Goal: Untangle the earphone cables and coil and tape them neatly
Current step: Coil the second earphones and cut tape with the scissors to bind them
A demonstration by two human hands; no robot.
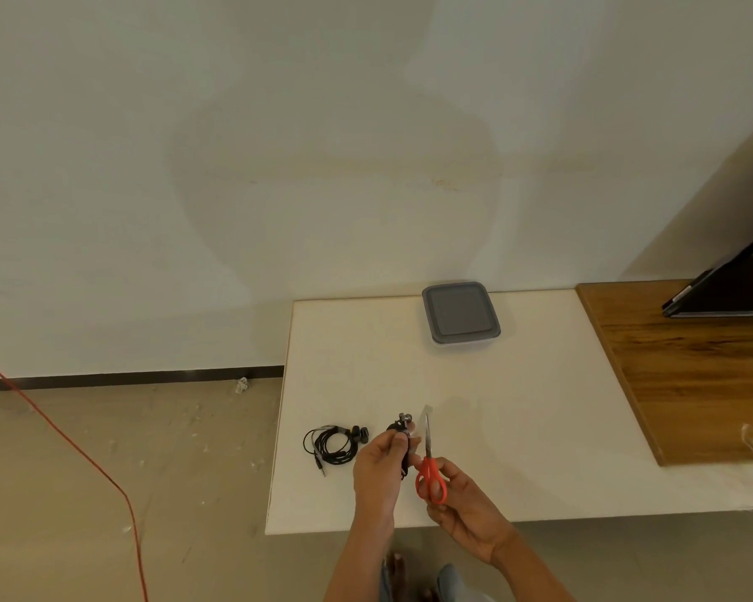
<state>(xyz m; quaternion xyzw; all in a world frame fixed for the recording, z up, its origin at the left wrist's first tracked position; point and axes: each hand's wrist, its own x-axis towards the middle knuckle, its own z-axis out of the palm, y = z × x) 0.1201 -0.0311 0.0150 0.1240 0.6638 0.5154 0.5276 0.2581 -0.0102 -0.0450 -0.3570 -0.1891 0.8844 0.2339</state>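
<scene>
I see a white table (518, 427) with a grey lidded container (461, 315) at its back edge. Over the front edge, the left hand (379, 467) grips a coiled earphone bundle (403, 432) and the right hand (461, 506) grips red scissors (429, 471). A second coiled earphone (335, 445) lies near the front-left corner.

The coiled earphones (403, 429) in the left hand (377, 467) were mostly hidden behind its fingers — only an earbud and a bit of black cable showed. The clear tape (425, 412) beside the scissors (429, 461) was too faint to trace. A dark screen (731, 284) was cut off at the right edge — the orange cord (83, 449) at lower left.
</scene>
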